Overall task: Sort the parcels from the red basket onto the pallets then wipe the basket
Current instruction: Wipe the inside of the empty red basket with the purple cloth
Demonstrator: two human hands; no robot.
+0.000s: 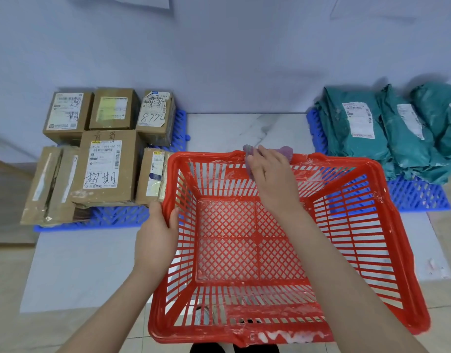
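The red basket [372, 250] sits in front of me on the floor, with nothing inside and white smears on its rim and walls. My left hand [158, 230] grips the basket's left rim. My right hand [267, 169] presses a purple cloth [285, 151] against the basket's far rim. Several cardboard boxes [104, 161] are stacked on the blue pallet [112, 217] at the left. Green plastic mailer bags [387, 133] lie on another blue pallet [420, 197] at the right.
A pale wall runs behind both pallets. A white marbled floor tile [244, 128] shows between the pallets, beyond the basket. Beige floor [5, 289] lies at the left and near edges.
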